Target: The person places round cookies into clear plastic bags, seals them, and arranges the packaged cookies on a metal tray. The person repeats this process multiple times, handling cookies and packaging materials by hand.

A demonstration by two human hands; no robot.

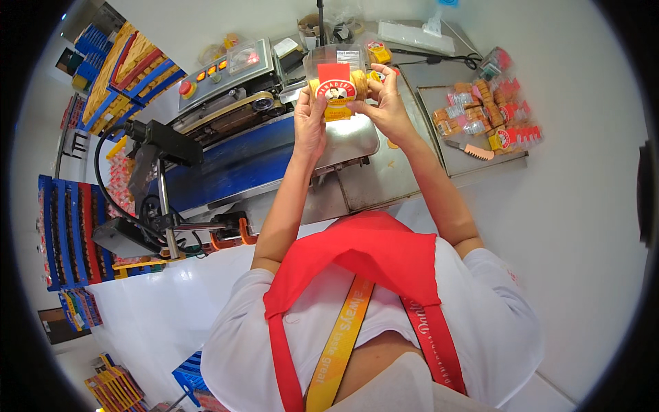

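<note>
Up over the metal worktable I hold a clear plastic pack of golden baked goods [362, 81] with a red and yellow label. My left hand [311, 128] grips its lower left side, thumb on the front. Gripping the lower right side is my right hand [390, 108], with its thumb pressed on the label's edge. The fingers behind the pack are partly hidden. Just below the pack lies a shiny metal plate [353, 145], at the end of a blue conveyor belt [226, 161].
A sealing machine [223, 75] with a red knob stands behind the belt. Several filled packs [480, 113] lie on the right, beside an orange-handled tool [477, 152]. A black device on a metal stand [165, 144] rises at left. Stacked blue and red crates [72, 233] stand farther left.
</note>
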